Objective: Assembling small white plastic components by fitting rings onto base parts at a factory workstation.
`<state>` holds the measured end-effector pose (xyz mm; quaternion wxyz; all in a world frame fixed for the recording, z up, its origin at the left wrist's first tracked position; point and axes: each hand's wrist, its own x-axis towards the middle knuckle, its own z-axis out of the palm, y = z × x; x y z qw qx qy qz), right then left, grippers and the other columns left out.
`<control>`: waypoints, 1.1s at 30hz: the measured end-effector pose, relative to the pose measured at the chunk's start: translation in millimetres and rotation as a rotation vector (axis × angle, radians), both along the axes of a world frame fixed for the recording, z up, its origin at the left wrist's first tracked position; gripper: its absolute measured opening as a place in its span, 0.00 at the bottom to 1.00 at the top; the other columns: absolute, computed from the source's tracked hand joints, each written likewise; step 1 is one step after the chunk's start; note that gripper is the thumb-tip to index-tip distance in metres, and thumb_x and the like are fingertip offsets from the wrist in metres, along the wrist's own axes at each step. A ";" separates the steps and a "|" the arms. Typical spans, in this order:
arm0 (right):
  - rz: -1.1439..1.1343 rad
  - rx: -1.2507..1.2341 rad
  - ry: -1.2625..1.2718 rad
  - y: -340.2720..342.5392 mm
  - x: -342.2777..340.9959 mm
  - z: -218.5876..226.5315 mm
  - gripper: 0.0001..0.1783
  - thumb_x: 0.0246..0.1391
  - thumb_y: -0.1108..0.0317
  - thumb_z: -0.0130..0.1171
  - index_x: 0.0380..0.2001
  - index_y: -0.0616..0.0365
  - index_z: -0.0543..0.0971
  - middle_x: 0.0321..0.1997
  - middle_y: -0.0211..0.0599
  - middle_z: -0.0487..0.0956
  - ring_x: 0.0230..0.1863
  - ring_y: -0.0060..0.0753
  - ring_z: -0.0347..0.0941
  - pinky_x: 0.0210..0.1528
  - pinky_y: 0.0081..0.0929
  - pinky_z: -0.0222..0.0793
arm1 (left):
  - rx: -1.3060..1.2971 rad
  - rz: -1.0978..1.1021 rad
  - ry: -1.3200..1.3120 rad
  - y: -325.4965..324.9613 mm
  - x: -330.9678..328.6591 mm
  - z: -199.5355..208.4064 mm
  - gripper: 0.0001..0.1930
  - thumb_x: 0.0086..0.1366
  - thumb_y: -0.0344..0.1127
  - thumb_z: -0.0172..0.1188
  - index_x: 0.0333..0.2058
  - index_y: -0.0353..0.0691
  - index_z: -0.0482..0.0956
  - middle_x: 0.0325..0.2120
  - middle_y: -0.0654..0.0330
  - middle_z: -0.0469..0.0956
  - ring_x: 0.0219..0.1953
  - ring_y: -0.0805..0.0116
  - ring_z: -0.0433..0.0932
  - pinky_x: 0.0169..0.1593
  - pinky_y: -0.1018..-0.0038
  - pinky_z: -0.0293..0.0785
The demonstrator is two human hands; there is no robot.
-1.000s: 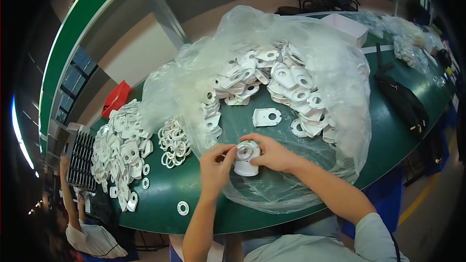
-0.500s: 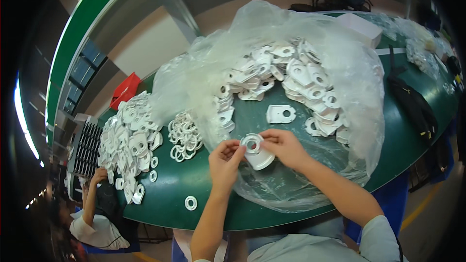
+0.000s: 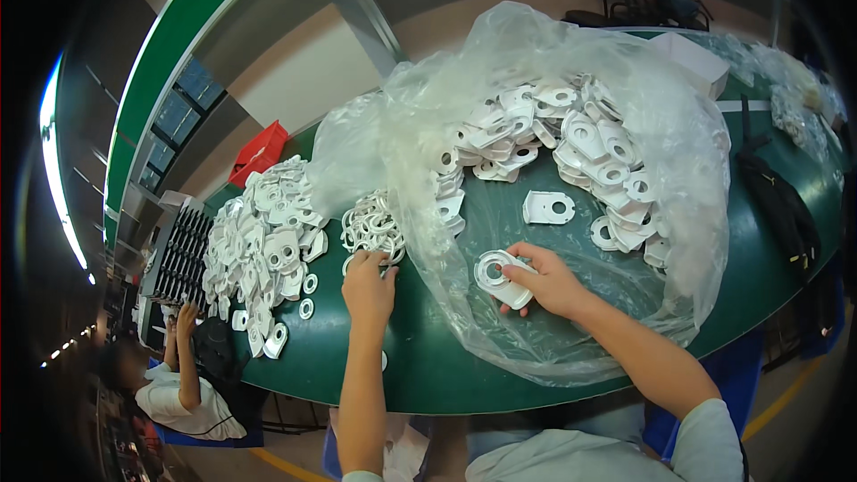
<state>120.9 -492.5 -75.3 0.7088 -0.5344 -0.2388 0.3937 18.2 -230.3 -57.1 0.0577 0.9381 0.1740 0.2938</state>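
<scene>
My right hand (image 3: 546,281) grips a white plastic plate (image 3: 516,293) with a rounded end, thumb on top and fingers beneath. A white ring (image 3: 491,271) sits over the hole at the plate's left end. My left hand (image 3: 368,290) is at the near edge of a small pile of white rings (image 3: 373,221). Its fingers bend down onto the rings, the thumb apart from them; the fingertips are partly hidden. A single white plate (image 3: 548,208) with a round hole lies just beyond my right hand, on clear plastic film.
A large clear plastic bag (image 3: 687,152) spreads over the green table (image 3: 428,384), with heaped white plates (image 3: 585,138) inside. More white plates (image 3: 268,241) are piled at left, near a red bin (image 3: 259,153) and black racks (image 3: 183,254). A co-worker (image 3: 192,402) sits at far left.
My left hand has let go of the plate and moved left to the ring pile. My right hand now holds the plate and its ring alone. The view has shifted slightly.
</scene>
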 end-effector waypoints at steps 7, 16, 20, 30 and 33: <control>0.014 -0.015 -0.023 0.4 -0.5 3.2 0.09 0.60 0.66 0.49 0.40 0.59 0.69 0.32 0.39 0.78 0.26 0.28 0.78 0.18 0.17 0.69 | -0.737 -0.110 -0.004 57.2 -0.6 7.0 0.08 0.50 0.24 0.63 0.32 0.32 0.80 0.27 0.59 0.80 0.27 0.69 0.79 0.31 0.75 0.74; -0.010 -0.014 0.022 -0.5 -0.1 5.7 0.09 0.60 0.67 0.49 0.40 0.61 0.69 0.30 0.37 0.78 0.25 0.25 0.78 0.16 0.17 0.68 | -0.977 -0.168 -0.306 63.3 12.8 15.3 0.07 0.60 0.30 0.59 0.35 0.33 0.80 0.30 0.62 0.80 0.29 0.78 0.75 0.28 0.83 0.68; 0.002 -0.042 -0.016 -1.8 3.3 3.8 0.10 0.60 0.66 0.48 0.41 0.60 0.69 0.33 0.40 0.79 0.26 0.29 0.79 0.19 0.18 0.70 | -1.081 -0.133 -0.344 51.6 28.1 27.5 0.07 0.61 0.33 0.59 0.32 0.36 0.81 0.27 0.65 0.79 0.25 0.82 0.70 0.26 0.85 0.62; 0.017 -0.045 0.012 -2.6 1.9 5.2 0.11 0.60 0.67 0.48 0.43 0.61 0.69 0.33 0.41 0.78 0.27 0.29 0.79 0.20 0.19 0.71 | -0.859 -0.114 -0.235 58.6 24.3 49.2 0.08 0.59 0.32 0.61 0.32 0.33 0.82 0.21 0.67 0.75 0.20 0.81 0.67 0.24 0.86 0.60; 0.013 -0.040 0.011 -1.2 4.1 1.5 0.11 0.60 0.66 0.48 0.43 0.61 0.69 0.33 0.40 0.78 0.27 0.29 0.79 0.20 0.19 0.72 | -0.823 -0.270 -0.152 16.4 20.0 52.8 0.08 0.56 0.28 0.61 0.34 0.30 0.81 0.24 0.63 0.78 0.25 0.75 0.74 0.30 0.82 0.69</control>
